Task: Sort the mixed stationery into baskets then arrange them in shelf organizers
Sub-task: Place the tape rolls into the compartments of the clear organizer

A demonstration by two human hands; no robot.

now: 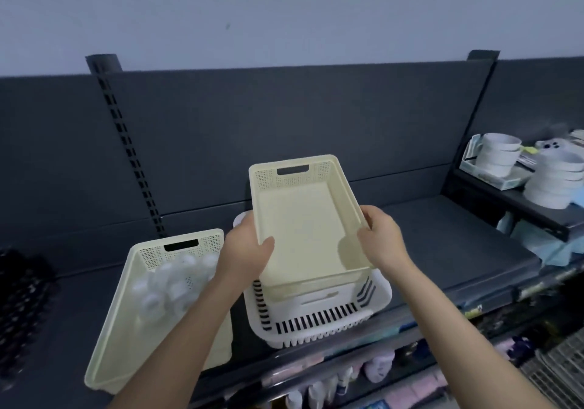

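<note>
2-handed grip: left hand point(243, 250) and right hand point(382, 238) are holding the empty cream basket point(300, 219) by its long walls, fingers point(366, 215) curling over the rims for balance. Its near end is dipping into the white slotted basket point(316, 321). The filled cream basket point(136, 364) is sitting left of that.

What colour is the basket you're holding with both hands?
Pale cream-yellow basket, with fine perforations at the handle end; the head view shows it.

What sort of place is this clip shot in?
Probably a shop aisle: dark shelving with slotted uprights, labels along the shelf edge, bottles on the shelf below and stacked bowls alongside.
</note>
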